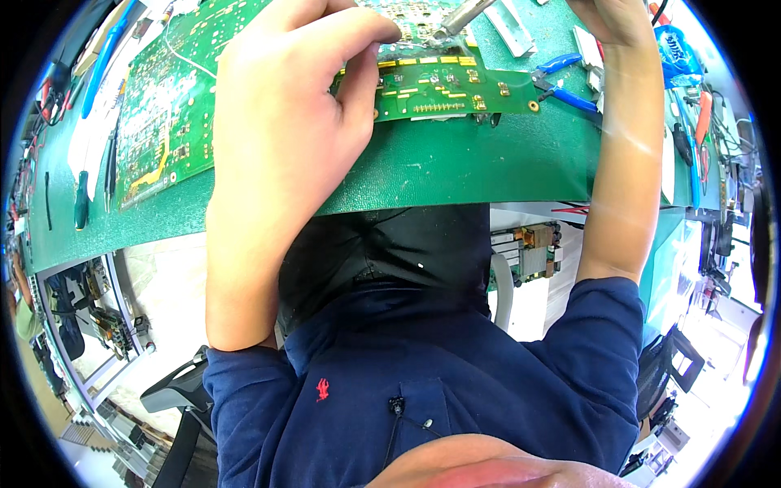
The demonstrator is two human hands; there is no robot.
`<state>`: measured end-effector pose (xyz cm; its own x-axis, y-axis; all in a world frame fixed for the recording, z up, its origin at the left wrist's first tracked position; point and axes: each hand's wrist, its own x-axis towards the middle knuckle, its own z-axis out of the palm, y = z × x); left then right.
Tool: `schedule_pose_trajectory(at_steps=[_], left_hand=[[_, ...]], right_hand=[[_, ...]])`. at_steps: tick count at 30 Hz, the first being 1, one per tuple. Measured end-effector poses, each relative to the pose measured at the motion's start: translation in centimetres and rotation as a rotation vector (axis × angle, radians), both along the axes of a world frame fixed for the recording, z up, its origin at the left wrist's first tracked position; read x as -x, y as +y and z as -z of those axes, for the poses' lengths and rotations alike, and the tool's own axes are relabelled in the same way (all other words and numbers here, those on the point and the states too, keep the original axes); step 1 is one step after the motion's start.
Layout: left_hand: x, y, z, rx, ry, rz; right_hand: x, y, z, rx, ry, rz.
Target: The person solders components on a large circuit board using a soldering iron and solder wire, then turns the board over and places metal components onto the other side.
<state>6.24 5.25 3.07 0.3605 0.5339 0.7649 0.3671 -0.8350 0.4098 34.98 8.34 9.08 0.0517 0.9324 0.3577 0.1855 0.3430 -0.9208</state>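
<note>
My left hand [289,114] rests over green circuit boards, thumb and forefinger closed on what looks like a thin wire [413,42], at the tip of a silver soldering tool [460,20]. The tool meets the smaller board [447,85], which lies beside a large board [167,106] with gold pads. My right hand [610,18] is at the upper right; its fingers are cut off by the top edge, where the tool also leaves view, so its grip is hidden.
The green mat [455,167] holds blue cutters [565,96], a screwdriver [81,199], blue-handled tools, an orange-handled tool [704,114] and a blue packet [675,57]. More boards [525,252] are below the bench. Another person [26,317] appears at the far left edge.
</note>
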Motion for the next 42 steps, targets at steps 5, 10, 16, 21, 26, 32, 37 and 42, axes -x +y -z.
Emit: schedule_pose_trajectory(at_steps=[5, 10, 16, 21, 26, 32, 37, 42], left_hand=[[0.4, 0.0, -1.2, -0.011, 0.029, 0.086], [0.6, 0.1, -2.0, 0.066, 0.074, 0.052], [0.0, -0.3, -1.8, 0.040, 0.014, 0.019], [0.0, -0.3, -1.8, 0.016, 0.019, 0.022], [0.2, -0.4, -2.1, 0.040, 0.062, 0.019], [0.9, -0.3, -1.8, 0.013, 0.151, -0.023], [1.4, -0.2, -1.3, -0.007, 0.100, -0.026], [1.3, -0.1, -1.4, 0.002, 0.096, 0.000]], right_hand=[[-0.2, 0.3, 0.8, 0.031, 0.089, 0.056], [-1.5, 1.1, 1.5, 0.107, 0.179, -0.037], [-1.4, 1.2, 1.5, 0.106, 0.137, -0.073], [-1.3, 1.2, 1.5, 0.116, 0.145, -0.055], [-1.1, 1.0, 1.4, 0.109, 0.151, -0.058], [-1.4, 1.1, 1.5, 0.104, 0.148, -0.068], [-1.3, 1.1, 1.6, 0.103, 0.148, -0.077], [-1.7, 1.2, 1.6, 0.090, 0.172, -0.104]])
